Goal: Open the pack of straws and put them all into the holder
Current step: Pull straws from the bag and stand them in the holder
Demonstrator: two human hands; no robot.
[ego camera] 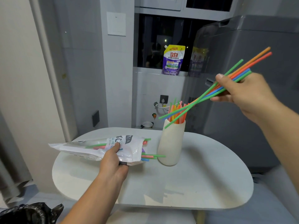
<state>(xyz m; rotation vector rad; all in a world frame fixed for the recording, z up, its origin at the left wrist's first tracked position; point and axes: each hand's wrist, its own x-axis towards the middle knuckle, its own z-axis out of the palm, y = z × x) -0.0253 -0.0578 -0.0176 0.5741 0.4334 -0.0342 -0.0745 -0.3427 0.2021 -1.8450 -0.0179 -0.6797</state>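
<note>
Head view: our right hand (246, 96) pinches a bunch of straws (215, 89) at the part-filled holder (171, 143); our left hand (113, 160) grips the pack (100, 147), more inside.

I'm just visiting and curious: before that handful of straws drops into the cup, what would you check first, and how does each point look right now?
1. Right hand grips the bunch of straws firmly: ok.
2. Lower tips are over the holder mouth: not ok, two green tips sit outside the rim.
3. Holder stands upright on the table: ok.
4. Room left among the straws already in the holder: cannot tell.
5. Left hand steadies the pack: ok.
6. Pack emptied: not ok, straws poke out.
</note>
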